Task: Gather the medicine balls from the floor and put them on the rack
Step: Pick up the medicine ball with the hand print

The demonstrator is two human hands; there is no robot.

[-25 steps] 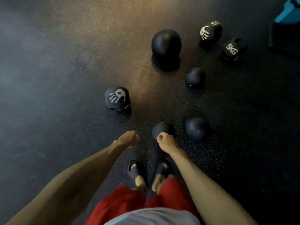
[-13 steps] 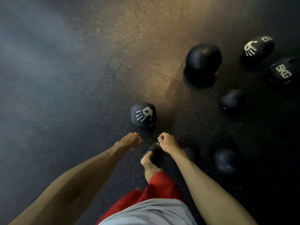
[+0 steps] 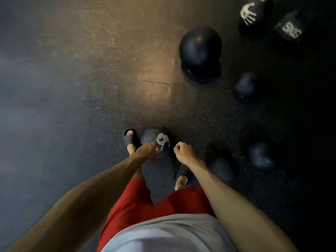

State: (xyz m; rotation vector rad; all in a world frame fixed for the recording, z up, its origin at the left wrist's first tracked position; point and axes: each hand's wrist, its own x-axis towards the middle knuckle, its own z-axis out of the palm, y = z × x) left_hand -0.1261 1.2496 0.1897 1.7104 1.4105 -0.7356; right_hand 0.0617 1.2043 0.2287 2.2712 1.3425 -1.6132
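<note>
Down at the feet, head view: handprint ball (image 3: 151,136) on the floor (image 3: 72,88), just beside the left slide (image 3: 129,140), roughly centred between both arms. Looks like a straddle stance set up for a two-handed lift.

Left hand (image 3: 147,152) low over the near side of that ball, fingers loosely extended toward the print; overlaps it in view, contact not resolvable. Right hand (image 3: 183,153) just beside the ball on the other side, fingers loosely curled, holding nothing. Probably bracketing the ball to clamp from both sides, judged from placement only.

Remaining balls all on the floor to the right: big plain ball (image 3: 200,50) far ahead, second handprint ball (image 3: 251,13) and 5KG ball (image 3: 289,28) touching or nearly so at top right, three small dark balls (image 3: 245,86) (image 3: 261,155) (image 3: 221,170) in shadow. Rack not in view. Nothing lifted yet, so task early.

Versus half a second back: handprint ball was ahead of the hands and clear of them, now right at the feet. Other balls slid toward the upper right of view, consistent with a step forward and left. Left foot now planted beside the ball. Hand shapes roughly unchanged.
</note>
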